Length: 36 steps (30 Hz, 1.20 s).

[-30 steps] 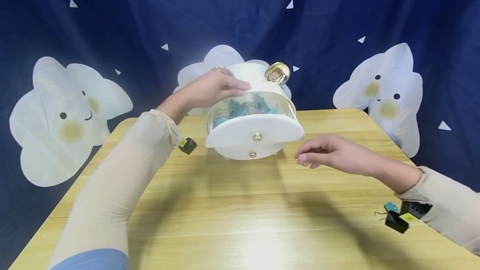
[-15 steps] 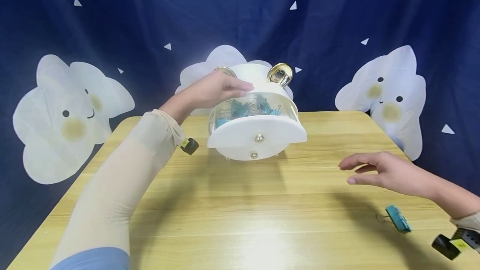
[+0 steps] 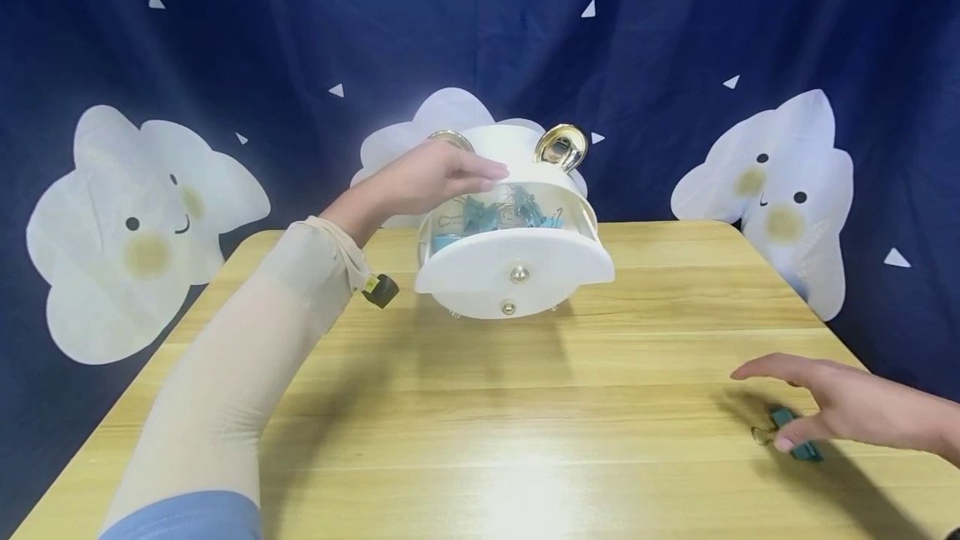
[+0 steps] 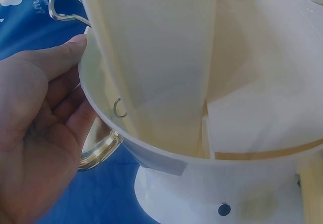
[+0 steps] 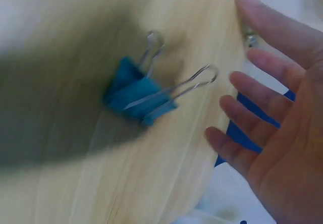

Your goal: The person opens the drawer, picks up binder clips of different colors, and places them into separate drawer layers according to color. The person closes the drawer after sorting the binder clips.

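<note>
A white drawer box (image 3: 487, 144) with gold ear-like bells (image 3: 562, 147) stands at the table's far side. Its upper drawer (image 3: 472, 267) is pulled out, and several teal binder clips (image 3: 528, 208) lie inside. On top of the box rests my left hand (image 3: 435, 177); in the left wrist view its thumb touches the front rim (image 4: 83, 77) and its fingers lie along the outer wall. At the right, my right hand (image 3: 855, 407) hovers over a loose teal binder clip (image 5: 139, 95), fingers spread and holding nothing. The thumb partly hides this clip in the head view.
The wooden table (image 3: 450, 457) ends at the right behind my right hand. Below the pulled-out drawer is a lower front with a small knob (image 3: 508, 307). A dark blue curtain (image 3: 480, 23) with white clouds hangs behind.
My right hand has moved right and toward me, from beside the drawer box to over the loose binder clip, and its fingers have spread. My left hand stays on the box.
</note>
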Tool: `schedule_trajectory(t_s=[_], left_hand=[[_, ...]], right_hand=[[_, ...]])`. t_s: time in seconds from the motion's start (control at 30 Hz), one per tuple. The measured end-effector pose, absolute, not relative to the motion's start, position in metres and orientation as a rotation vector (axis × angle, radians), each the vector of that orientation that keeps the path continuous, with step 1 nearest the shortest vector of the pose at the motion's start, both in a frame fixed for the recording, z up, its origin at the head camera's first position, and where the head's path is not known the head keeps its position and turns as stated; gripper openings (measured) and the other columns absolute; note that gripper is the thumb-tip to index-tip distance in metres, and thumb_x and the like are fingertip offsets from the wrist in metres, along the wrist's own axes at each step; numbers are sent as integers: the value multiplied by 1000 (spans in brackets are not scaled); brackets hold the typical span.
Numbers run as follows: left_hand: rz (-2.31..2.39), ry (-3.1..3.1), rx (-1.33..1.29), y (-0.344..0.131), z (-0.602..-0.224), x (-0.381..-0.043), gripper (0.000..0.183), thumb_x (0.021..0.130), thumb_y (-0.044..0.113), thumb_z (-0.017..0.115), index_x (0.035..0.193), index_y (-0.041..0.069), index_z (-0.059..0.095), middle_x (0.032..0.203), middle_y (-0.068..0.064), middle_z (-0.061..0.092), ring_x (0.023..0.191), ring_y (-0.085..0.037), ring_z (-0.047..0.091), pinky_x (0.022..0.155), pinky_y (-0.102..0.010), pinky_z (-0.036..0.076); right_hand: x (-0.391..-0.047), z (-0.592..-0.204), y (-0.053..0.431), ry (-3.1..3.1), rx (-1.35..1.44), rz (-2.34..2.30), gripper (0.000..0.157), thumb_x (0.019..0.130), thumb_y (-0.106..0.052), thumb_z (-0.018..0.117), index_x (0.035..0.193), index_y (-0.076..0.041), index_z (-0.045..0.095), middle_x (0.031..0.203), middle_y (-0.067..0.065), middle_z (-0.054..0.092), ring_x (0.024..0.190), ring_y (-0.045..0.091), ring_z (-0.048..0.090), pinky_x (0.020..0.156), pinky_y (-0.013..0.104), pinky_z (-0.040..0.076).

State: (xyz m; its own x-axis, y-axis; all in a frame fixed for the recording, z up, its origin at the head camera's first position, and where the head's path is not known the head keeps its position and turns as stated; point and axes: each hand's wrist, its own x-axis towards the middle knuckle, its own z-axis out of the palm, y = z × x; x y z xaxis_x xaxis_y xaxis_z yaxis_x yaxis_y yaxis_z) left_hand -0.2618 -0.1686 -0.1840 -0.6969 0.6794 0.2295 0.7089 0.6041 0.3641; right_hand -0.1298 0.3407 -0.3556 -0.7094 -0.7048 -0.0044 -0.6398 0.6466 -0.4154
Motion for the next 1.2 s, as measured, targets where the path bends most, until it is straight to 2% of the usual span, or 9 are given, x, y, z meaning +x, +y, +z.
schedule_trajectory(t_s=[0.1, 0.2, 0.4, 0.57, 0.73, 0.87, 1.07, 1.2], left_hand=[[-667, -2755, -1193, -168, -184, -262, 33, 97, 16, 64, 130, 14, 65, 128, 0, 64, 117, -14, 58, 102, -30, 44], [-664, -2760, -1186, -167, -183, -261, 34, 97, 16, 64, 130, 15, 65, 128, 1, 64, 117, -14, 58, 102, -31, 44], [-649, -2768, -1171, -168, -183, -261, 34, 97, 17, 64, 131, 16, 64, 128, 1, 64, 118, -14, 57, 103, -32, 43], [-647, -2778, -1165, -168, -183, -261, 34, 97, 18, 64, 131, 16, 64, 129, 2, 63, 119, -14, 57, 104, -32, 43], [-655, -2781, -1168, -168, -182, -261, 34, 97, 18, 64, 131, 16, 64, 130, 2, 63, 119, -14, 56, 104, -31, 43], [-662, -2777, -1172, -168, -182, -261, 34, 97, 17, 64, 131, 15, 64, 129, 1, 63, 119, -14, 57, 104, -31, 43], [-675, -2765, -1183, -169, -183, -262, 33, 97, 16, 64, 129, 13, 65, 128, 0, 64, 118, -15, 58, 103, -31, 44], [-679, -2770, -1180, -168, -183, -262, 33, 97, 17, 64, 130, 14, 65, 128, 0, 64, 118, -15, 58, 102, -31, 44]], right_hand=[[-129, -364, 353, 2654, -1193, -536, 74, 71, -42, 81, 134, -15, 53, 130, -17, 50, 113, -6, 46, 74, 15, 45], [-127, -370, 359, 2659, -1251, -446, 75, 69, -45, 82, 130, -13, 55, 125, -12, 52, 109, -1, 50, 73, 15, 45], [-126, -376, 359, 2671, -1302, -388, 68, 63, -23, 90, 121, -8, 59, 112, -12, 56, 93, -3, 53, 63, 18, 46], [-131, -374, 358, 2690, -1251, -311, 54, 65, -19, 89, 111, -9, 64, 103, -14, 57, 86, -4, 53, 59, 23, 48], [-136, -369, 350, 2762, -1228, -224, 43, 72, -29, 87, 105, -12, 67, 98, -14, 60, 84, -4, 56, 60, 23, 50], [-141, -361, 338, 2864, -1255, -151, 42, 73, -36, 85, 104, -14, 67, 97, -16, 61, 84, -1, 59, 62, 24, 52], [-152, -343, 319, 2954, -1390, -221, 44, 71, -27, 88, 106, -10, 66, 90, -24, 53, 72, -7, 48, 55, 17, 43], [-154, -326, 304, 2984, -1425, -233, 42, 73, -27, 87, 107, -14, 66, 89, -25, 52, 70, -9, 46, 57, 12, 40]])
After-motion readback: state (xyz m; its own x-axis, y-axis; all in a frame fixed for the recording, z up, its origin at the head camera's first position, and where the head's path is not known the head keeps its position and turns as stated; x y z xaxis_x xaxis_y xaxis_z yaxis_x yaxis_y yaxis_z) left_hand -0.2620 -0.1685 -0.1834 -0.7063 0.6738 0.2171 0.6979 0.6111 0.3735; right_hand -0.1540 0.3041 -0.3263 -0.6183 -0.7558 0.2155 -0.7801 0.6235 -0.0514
